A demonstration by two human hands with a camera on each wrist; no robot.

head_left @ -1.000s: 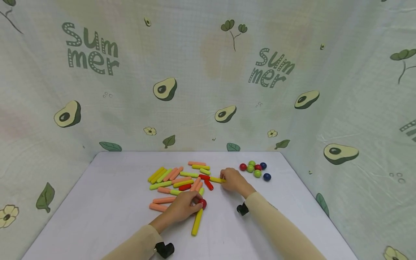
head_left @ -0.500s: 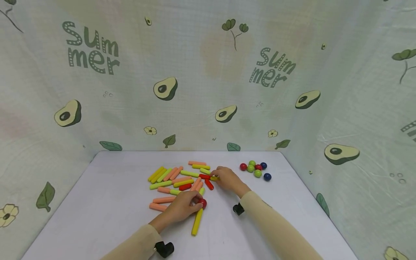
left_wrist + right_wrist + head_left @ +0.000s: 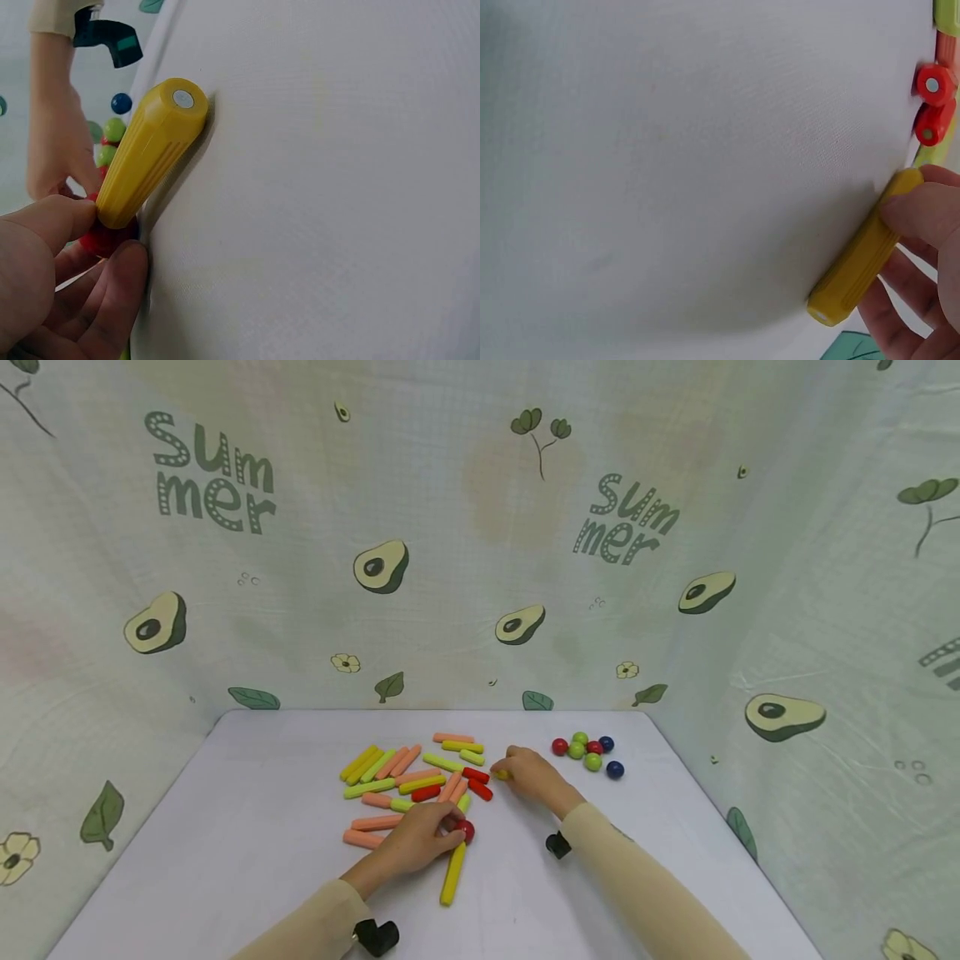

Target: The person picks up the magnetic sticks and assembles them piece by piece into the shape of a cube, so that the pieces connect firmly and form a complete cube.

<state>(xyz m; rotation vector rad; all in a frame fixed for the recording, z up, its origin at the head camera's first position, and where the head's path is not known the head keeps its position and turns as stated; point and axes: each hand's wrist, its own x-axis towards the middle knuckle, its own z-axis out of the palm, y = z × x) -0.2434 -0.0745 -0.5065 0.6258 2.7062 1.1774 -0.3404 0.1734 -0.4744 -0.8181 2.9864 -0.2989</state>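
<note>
My left hand (image 3: 426, 837) grips a red ball (image 3: 467, 832) between thumb and fingers, low over the white table. A yellow magnetic rod (image 3: 154, 154) stands out from that ball toward the near side; a lime rod (image 3: 464, 803) lies just beyond it. Farther off, my right hand (image 3: 528, 774) pinches another yellow magnetic rod (image 3: 862, 251), thumb on top and fingers beneath. Its near end shows a pale round dot in the right wrist view. Just left of it lie two short red rods (image 3: 477, 774), one joined in line with a lime rod (image 3: 442, 762).
Several orange, lime and yellow rods (image 3: 390, 763) lie scattered left of the hands. Orange rods (image 3: 363, 838) sit right by the left hand. At the back right is a cluster of red, green and blue balls (image 3: 576, 750). A patterned cloth (image 3: 450, 677) stands behind the table.
My right hand went left along the yellow rod, then back slightly right with it, parting it from the red rod. The red and lime rods shifted slightly right. The left hand stays in place.
</note>
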